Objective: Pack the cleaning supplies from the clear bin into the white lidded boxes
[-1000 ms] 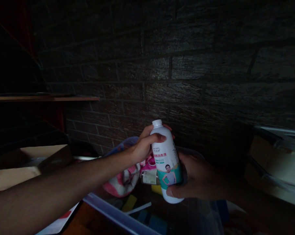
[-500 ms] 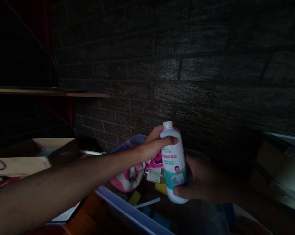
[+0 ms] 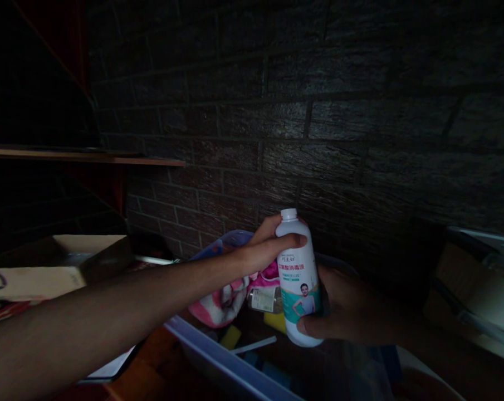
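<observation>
A white disinfectant bottle (image 3: 299, 278) with a white cap and a green and white label is held between my two hands, nearly upright with a slight tilt. My left hand (image 3: 272, 239) wraps its upper part, thumb across the front below the cap. Around the lower right side closes my right hand (image 3: 333, 303), its thumb near the base. Beneath the bottle is a clear plastic bin (image 3: 230, 362). Inside it lie a pink and white towel (image 3: 218, 303), a small labelled clear container (image 3: 263, 299), a yellow item (image 3: 274, 321) and a thin white stick (image 3: 255, 345).
An open cardboard box (image 3: 34, 281) stands at the left under a wooden shelf (image 3: 84, 156). A dark brick wall (image 3: 277, 122) rises behind the bin. More boxes (image 3: 477, 289) are at the right, in dim light.
The bottle and both hands have shifted very slightly to the right. Both hands keep the same hold on it.
</observation>
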A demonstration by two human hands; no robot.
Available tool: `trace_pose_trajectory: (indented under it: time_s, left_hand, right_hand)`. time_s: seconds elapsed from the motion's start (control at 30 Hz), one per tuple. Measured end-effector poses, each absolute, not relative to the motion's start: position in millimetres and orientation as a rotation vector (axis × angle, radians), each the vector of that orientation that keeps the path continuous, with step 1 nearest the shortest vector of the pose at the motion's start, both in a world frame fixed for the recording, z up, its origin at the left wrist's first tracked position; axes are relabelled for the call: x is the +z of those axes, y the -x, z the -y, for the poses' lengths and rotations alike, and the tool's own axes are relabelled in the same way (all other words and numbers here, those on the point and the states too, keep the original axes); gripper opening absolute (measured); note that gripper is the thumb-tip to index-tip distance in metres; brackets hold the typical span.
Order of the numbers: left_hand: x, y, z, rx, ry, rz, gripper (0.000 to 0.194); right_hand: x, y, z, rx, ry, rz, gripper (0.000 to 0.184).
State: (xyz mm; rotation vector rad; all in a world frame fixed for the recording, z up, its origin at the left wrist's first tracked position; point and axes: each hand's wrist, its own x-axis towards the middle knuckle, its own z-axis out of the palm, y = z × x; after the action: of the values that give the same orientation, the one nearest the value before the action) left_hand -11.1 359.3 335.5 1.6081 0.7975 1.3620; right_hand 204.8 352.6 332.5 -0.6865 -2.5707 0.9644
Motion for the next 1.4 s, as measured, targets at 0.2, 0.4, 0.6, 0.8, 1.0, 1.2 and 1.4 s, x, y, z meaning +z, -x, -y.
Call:
trace_pose_trajectory:
  time_s: [0.2,0.4,0.6,0.8,1.0,1.2,1.4]
  left_hand:
    - [339,10,-356,1.374,-1.703,-0.873,0.029]
    - [334,6,-354,1.202,-1.843,-0.914,0.032]
    - [324,-3,-351,1.089,-1.97,-0.894,0.033]
    - [312,-6,-350,1.096,-1.963,-1.015,0.048]
    - [318,-2,-352,0.928,-1.839,-0.87,0.047]
    - [323,21,-376,0.849,-1.916,-0.967,0.025]
    - [308,28,-375,0.64,-2.275,-1.07,0.017]
  right_hand:
    - [332,-203,-353,0.88,0.69,2.553,0.058]
    - [322,-201,-360,0.773,0.774,2.445,0.057]
    - [315,-202,-365,0.615,0.805,2.415,0.058]
    - [324,-202,-359,0.52,0.966,2.46,0.048]
    - [325,-200,-358,0.53,0.96,2.505,0.055]
    - [337,-194,-352,0.565,0.939,2.552,0.043]
    - [346,-192,-347,0.703,0.925,2.655,0.026]
